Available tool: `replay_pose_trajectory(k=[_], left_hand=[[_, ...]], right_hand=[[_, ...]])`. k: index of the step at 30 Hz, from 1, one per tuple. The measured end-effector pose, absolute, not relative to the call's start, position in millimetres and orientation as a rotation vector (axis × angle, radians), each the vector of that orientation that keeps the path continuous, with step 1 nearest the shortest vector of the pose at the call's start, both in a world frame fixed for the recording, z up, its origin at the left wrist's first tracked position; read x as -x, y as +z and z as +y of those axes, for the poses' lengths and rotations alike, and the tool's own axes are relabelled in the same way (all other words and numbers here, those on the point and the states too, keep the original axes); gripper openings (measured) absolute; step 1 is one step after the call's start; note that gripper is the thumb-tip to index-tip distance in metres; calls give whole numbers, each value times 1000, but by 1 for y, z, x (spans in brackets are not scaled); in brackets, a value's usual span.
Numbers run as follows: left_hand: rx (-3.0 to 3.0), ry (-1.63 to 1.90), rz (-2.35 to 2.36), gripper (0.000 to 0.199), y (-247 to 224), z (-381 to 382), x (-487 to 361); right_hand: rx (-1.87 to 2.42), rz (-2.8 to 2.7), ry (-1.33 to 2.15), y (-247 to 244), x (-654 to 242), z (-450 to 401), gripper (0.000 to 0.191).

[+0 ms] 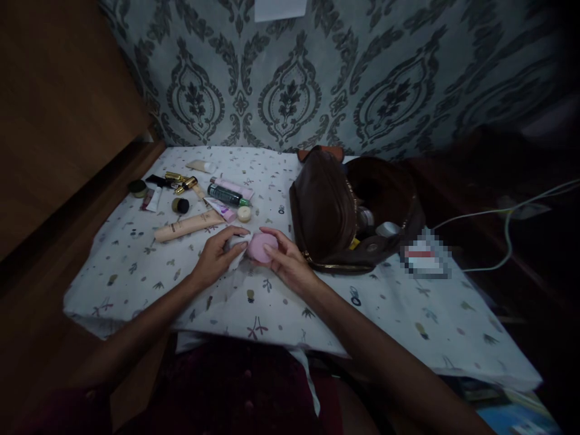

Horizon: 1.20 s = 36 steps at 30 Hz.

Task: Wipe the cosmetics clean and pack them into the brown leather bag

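Observation:
My right hand (290, 260) grips a round pink container (261, 246), fingers behind it and thumb across its face. What the container holds does not show. Beside it, my left hand (220, 257) is closed on a crumpled white wipe (238, 252), close against the container's left edge. Just behind my hands lie a long beige tube (188, 226), a small cream-coloured jar (244, 214) and a dark bottle with a green cap (226, 195). To the right, a brown leather bag (321, 205) lies unzipped, with a white-lidded item (387, 229) inside its mouth.
Several small cosmetics, among them a dark-lidded jar (180, 206) and a white tube (154, 199), lie at the table's back left. A patterned cloth (181, 290) covers the table. A white cable (492, 266) runs at the right; a wooden cabinet (67, 109) stands left.

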<state>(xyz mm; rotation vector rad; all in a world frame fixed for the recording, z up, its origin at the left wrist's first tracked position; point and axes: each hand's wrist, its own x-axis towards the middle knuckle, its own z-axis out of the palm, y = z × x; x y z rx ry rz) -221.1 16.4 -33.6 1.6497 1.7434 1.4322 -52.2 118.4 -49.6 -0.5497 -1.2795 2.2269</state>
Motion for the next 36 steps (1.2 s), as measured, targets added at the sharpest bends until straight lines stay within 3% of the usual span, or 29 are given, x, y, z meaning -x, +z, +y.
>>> replay_pose_trajectory(k=[14, 24, 36], left_hand=[[-2204, 1322, 1879, 22, -27, 12, 204], [-2266, 1334, 1970, 22, -27, 13, 205], [-2516, 1270, 1884, 23, -26, 7, 193]], right_hand=[[585, -922, 2464, -59, 57, 122, 27], [483, -1008, 2450, -56, 57, 121, 27], [524, -1097, 2338, -57, 54, 116, 46]])
